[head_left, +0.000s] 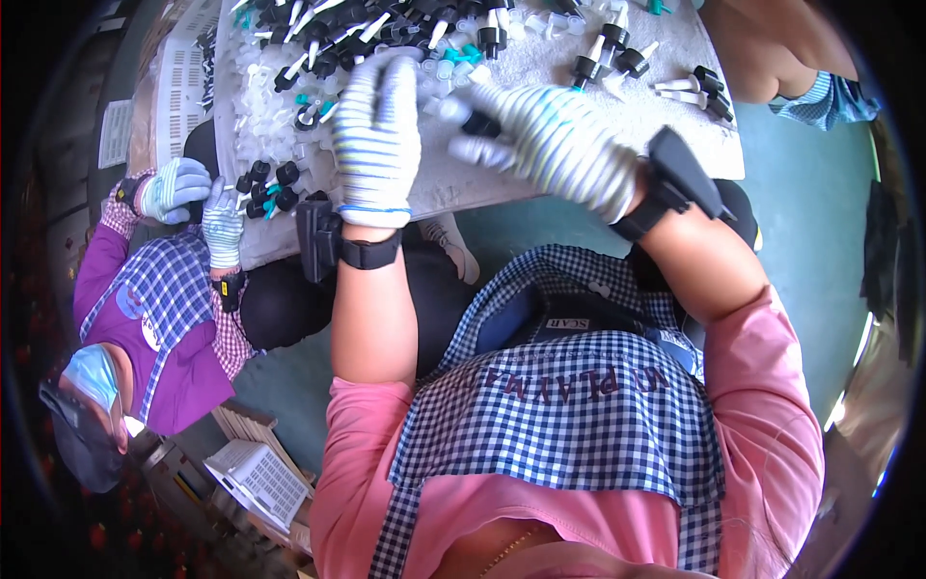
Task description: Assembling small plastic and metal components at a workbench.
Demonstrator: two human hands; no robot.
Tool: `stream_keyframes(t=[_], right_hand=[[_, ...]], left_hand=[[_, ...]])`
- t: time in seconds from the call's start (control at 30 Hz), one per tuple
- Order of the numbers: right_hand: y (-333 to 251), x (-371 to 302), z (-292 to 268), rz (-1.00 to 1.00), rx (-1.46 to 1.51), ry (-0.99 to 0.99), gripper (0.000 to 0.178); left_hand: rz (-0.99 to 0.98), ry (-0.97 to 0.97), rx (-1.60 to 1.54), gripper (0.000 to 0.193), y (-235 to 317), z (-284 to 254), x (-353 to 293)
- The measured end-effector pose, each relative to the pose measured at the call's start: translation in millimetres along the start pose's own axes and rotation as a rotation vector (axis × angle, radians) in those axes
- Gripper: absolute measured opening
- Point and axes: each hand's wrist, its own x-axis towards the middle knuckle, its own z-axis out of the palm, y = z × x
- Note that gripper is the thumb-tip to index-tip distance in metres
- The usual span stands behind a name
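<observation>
My left hand (378, 145), in a striped white glove, reaches over the near edge of the pile with its fingers stretched out. Its fingertips are smeared by motion, and nothing shows in its grip. My right hand (564, 145), gloved alike, is to its right above the table. Between its thumb and fingers sits a black pump cap (479, 124), partly hidden and blurred. Ahead of both hands lies a heap of black pump heads with white stems (333, 34). Small translucent caps (275, 101) and teal pieces (466, 54) are scattered among them.
The pale tabletop (675, 154) ends just in front of me. A few pump heads (709, 92) lie apart at the right. A co-worker (164, 309) at the left handles parts near a small black-and-teal cluster (270, 193). Another person's arm (772, 43) shows at the upper right.
</observation>
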Motion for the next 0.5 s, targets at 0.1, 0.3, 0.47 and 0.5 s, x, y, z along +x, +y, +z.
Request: stream_keyframes(t=[0.1, 0.3, 0.47, 0.5], right_hand=[[16, 1, -24, 0.135, -0.257, 0.076, 0.04], [52, 3, -11, 0.06, -0.537, 0.284, 0.026], [54, 6, -9, 0.21, -0.528, 0.182, 0.036], [57, 6, -9, 0.159, -0.493, 0.19, 0.036]], left_hand=[[-0.06, 0.06, 0.006, 0.018, -5, -4, 12], [-0.071, -0.064, 0.28, 0.019, -10, -8, 17], [0.039, 0.027, 0.582, 0.026, -24, -12, 27], [0.09, 0.063, 0.623, 0.032, -30, -12, 31]])
